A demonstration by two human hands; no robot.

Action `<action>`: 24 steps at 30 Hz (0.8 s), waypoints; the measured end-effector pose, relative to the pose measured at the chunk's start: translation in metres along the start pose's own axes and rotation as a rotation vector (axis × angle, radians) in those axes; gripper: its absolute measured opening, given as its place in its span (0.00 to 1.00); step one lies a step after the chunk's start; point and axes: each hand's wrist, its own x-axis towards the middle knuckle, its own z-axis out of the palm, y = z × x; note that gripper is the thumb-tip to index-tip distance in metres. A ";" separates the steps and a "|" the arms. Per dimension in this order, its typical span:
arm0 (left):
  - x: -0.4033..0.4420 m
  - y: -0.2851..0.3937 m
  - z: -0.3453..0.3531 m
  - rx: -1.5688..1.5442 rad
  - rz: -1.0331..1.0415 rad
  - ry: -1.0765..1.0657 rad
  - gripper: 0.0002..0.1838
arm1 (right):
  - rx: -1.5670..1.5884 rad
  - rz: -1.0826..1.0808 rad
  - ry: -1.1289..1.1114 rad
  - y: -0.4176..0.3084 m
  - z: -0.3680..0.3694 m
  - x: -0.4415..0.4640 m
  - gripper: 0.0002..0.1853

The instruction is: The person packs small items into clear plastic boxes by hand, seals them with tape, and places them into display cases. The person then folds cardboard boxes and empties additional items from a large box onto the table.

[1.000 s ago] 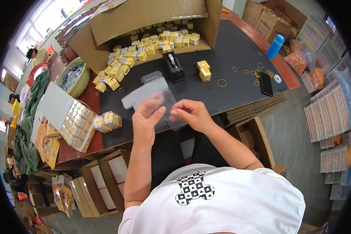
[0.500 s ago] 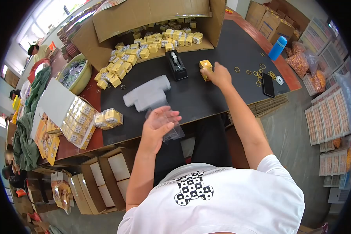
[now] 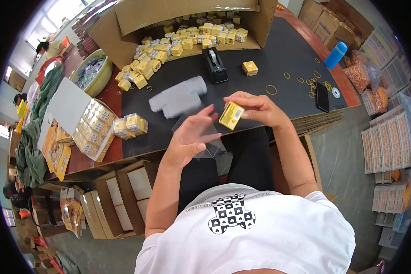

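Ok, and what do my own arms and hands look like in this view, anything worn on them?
The left hand and right hand show no gloves, watch or cables. Both forearms are uncovered below the short sleeves of a white T-shirt, which has a black-and-white checked print on the front.

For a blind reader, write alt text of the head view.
The right hand holds a small yellow box near the left hand, which holds clear plastic. A tape dispenser, another yellow box and a phone sit on the black tabletop.
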 end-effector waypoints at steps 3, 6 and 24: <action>-0.002 -0.013 -0.013 -0.086 -0.143 -0.183 0.36 | -0.022 -0.038 -0.186 0.002 0.006 0.009 0.20; -0.004 -0.021 -0.010 -0.083 -0.133 -0.183 0.36 | -0.015 -0.020 -0.160 -0.002 0.019 0.010 0.20; -0.003 -0.014 0.035 0.471 -0.158 0.352 0.29 | -0.279 -0.283 0.281 -0.041 0.077 0.016 0.31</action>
